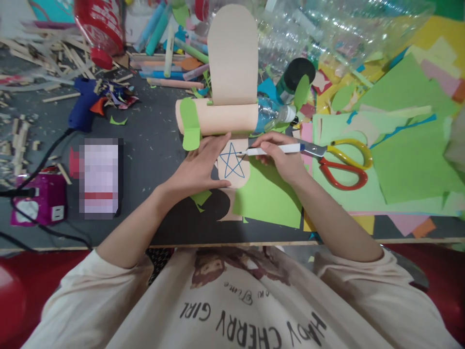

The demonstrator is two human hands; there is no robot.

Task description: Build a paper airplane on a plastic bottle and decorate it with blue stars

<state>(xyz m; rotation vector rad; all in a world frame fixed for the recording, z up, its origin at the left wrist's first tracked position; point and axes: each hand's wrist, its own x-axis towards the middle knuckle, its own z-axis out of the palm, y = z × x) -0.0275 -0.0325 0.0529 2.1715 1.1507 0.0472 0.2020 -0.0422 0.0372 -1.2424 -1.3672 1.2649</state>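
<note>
A white marker pen (pixel 279 149) with a blue end is gripped in my right hand (pixel 278 154), its tip at the right side of a blue line-drawn star (pixel 232 160). The star lies on a rounded, peach paper flap (pixel 239 181). My left hand (pixel 201 165) rests with thumb and fingers spread along the flap's left side. Above the flap lies a clear bottle (pixel 271 114) with a white cap, wrapped in peach paper (pixel 225 118). A folded green paper strip (pixel 190 123) sits on the wrap's left end. From its far side extends a long rounded peach piece (pixel 233 55).
Scissors (pixel 337 160) with yellow and red handles lie right of my right hand, on green sheets (pixel 414 160). To the left are a blue glue gun (pixel 84 104) with a cord, a red bottle (pixel 100 31) and wood sticks. Several markers (pixel 169 51) lie at the back.
</note>
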